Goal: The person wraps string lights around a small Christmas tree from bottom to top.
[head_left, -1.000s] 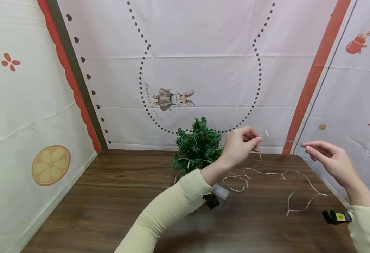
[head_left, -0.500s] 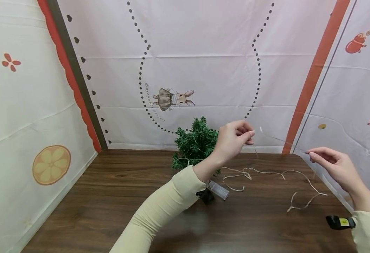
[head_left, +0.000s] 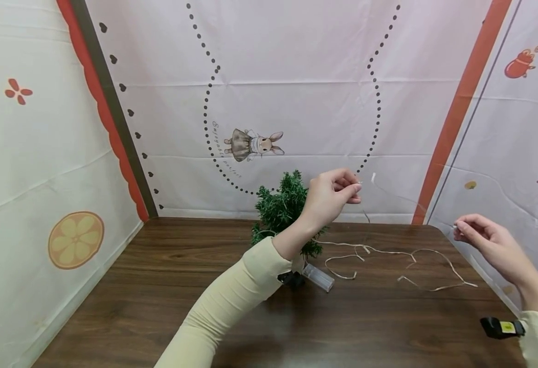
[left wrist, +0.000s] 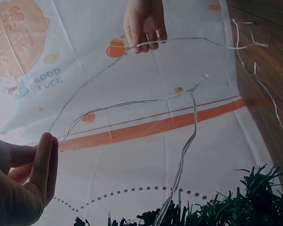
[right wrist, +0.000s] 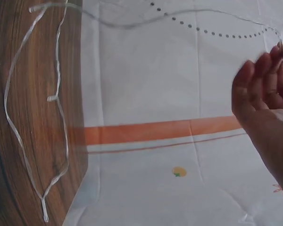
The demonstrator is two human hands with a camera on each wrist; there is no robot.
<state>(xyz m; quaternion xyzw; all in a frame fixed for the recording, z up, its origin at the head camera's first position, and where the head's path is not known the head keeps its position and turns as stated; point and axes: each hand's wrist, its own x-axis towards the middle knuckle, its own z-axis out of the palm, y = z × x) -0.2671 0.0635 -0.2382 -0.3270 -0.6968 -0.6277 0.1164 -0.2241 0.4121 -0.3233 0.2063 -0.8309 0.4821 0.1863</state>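
Observation:
A clear-wired fairy light string (head_left: 388, 252) runs from the small green artificial tree (head_left: 278, 207) across the table and up to both hands. My left hand (head_left: 331, 197) pinches the wire between thumb and fingertips, raised in front of the tree's right side. Out to the right, my right hand (head_left: 492, 245) pinches another stretch of the wire above the table's right edge. Between the hands the wire (left wrist: 87, 92) hangs in a loose span. A clear battery box (head_left: 318, 277) lies at the tree's foot; the left forearm covers part of the tree.
The dark wooden table (head_left: 181, 306) stands against printed cloth panels (head_left: 296, 102) at the back and both sides. Loose loops of wire with small bulbs (right wrist: 52, 99) lie on the table's right half.
My left hand has moved left and slightly up, closer to the tree, with the wire. The right hand has shifted a little right and down. A loop of wire on the table has been dragged along.

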